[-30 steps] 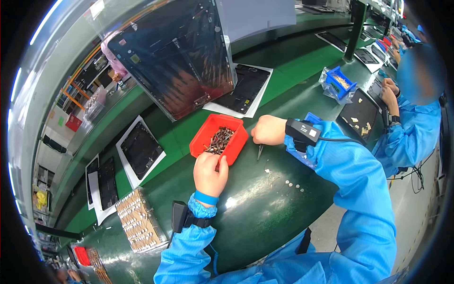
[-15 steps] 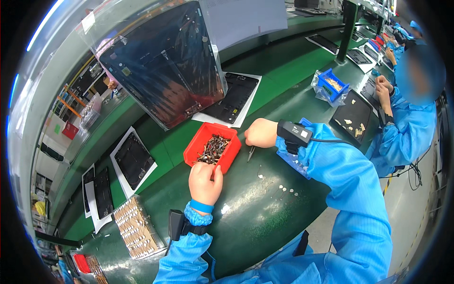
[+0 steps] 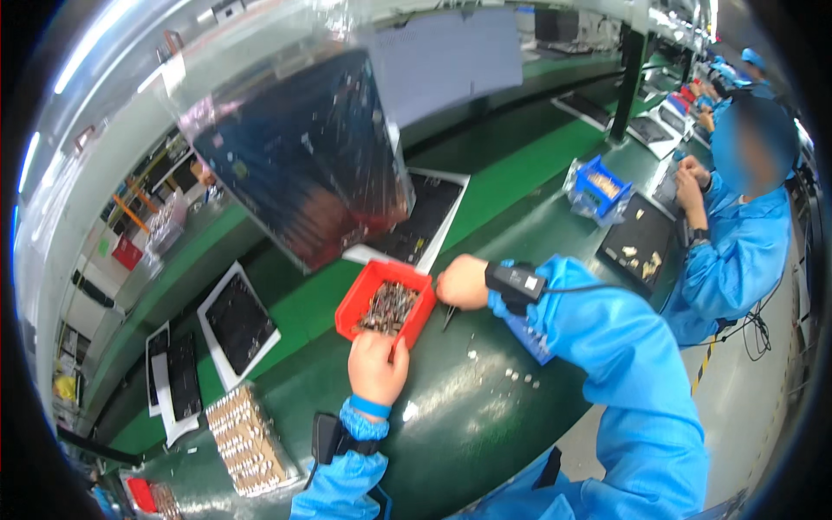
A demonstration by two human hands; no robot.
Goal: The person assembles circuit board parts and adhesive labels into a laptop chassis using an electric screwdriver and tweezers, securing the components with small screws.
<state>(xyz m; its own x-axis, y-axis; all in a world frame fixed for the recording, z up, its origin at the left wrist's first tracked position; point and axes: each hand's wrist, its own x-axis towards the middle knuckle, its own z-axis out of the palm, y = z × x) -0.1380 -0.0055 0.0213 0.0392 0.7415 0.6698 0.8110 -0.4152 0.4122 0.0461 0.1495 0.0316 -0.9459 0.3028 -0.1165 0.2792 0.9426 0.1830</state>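
A red plastic bin [image 3: 419, 327] with a heap of small dark and metallic parts [image 3: 390, 305] stands on the green bench [image 3: 451, 433]. My left hand [image 3: 378, 368] is closed over its near rim, thumb at the outside; the fingertips are partly hidden. Right of the bin, close to its wall, my right hand [image 3: 464, 282] is closed on a pair of tweezers [image 3: 448, 319], tips pointing down toward the bench. Several small white pieces [image 3: 522, 378] lie on the bench nearer me. A blue tray [image 3: 530, 340] is partly covered by my right sleeve.
A large dark panel in clear film [image 3: 299, 156] stands tilted behind the bin. Flat black panels on white sheets [image 3: 238, 325] lie to the left, near a board with rows of white pieces [image 3: 251, 442]. At right, a co-worker [image 3: 737, 251] sits by a blue bin [image 3: 602, 188].
The view has shifted, so the bench things appear lower. My right hand and tweezers have moved slightly toward the red bin. My left hand stays at its rim.
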